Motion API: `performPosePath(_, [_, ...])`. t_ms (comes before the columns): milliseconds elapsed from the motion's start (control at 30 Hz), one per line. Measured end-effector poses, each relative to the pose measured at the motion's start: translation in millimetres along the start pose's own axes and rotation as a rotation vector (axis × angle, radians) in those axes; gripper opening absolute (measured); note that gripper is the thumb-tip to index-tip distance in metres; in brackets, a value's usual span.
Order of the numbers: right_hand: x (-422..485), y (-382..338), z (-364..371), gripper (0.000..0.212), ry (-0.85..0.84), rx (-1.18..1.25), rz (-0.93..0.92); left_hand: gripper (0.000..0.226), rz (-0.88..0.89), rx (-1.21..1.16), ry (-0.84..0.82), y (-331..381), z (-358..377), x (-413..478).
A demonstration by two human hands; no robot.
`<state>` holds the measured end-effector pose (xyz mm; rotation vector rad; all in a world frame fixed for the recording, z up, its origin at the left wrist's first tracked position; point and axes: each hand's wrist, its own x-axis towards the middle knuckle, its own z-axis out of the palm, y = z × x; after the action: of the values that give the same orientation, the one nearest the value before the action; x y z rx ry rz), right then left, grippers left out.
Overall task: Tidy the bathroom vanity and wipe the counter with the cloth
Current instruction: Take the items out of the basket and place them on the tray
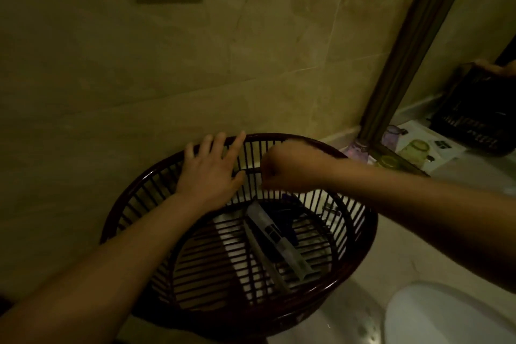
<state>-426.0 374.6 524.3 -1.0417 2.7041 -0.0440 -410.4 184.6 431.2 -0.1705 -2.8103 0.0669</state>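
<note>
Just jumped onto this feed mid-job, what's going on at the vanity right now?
A person has both hands at a dark slatted basket standing on the counter against the wall. The left hand lies open, fingers spread, over the basket's far rim. The right hand is curled at the far wall beside it; whether it grips the slats is unclear. A pale tube-like pack lies inside. No cloth is in view.

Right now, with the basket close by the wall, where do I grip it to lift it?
Take the basket by its thick rim, left and right sides, coming from above; the open slats give purchase and the wall crowds the far side.
</note>
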Motion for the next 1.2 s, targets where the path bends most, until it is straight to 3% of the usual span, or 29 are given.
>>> performPosePath(100, [33.6,-26.8,53.4,0.032,-0.319,-0.173,-0.081,0.073,-0.006,-0.024,0.008,0.2,-0.3,0.7])
performPosePath(267, [64.4,-27.3,130.0,0.037,-0.649,-0.332,-0.022,0.069,-0.004,-0.058,0.038,-2.6,-1.0,-3.9])
performPosePath(400, [71.6,-9.7,157.8,0.024,-0.514,-0.14,0.111,0.07,0.001,-0.067,0.035,-2.5,-0.6,-2.6])
performPosePath(667, [69.8,-7.0,125.0,0.048,-0.577,0.129,0.28,0.07,0.005,-0.084,0.017,-3.9,-0.3,-2.1])
performPosePath(800, [35.9,-1.0,78.8,0.033,-0.454,0.166,0.237,0.065,-0.004,-0.124,0.0,-5.3,-3.3,-1.8])
performPosePath(933, [-4.6,11.2,29.7,0.016,-0.345,0.426,0.279,0.061,-0.021,-0.179,-0.008,-6.9,-7.2,-2.6])
performPosePath(1067, [-44.5,27.6,-16.5,0.008,-0.066,0.668,0.295,0.056,-0.04,-0.192,-0.004,-5.6,-7.1,-3.1])
performPosePath(1200, [-78.4,54.1,-54.7,0.017,0.33,0.993,0.269,0.06,-0.047,-0.156,-0.001,-7.3,-4.8,-4.6])
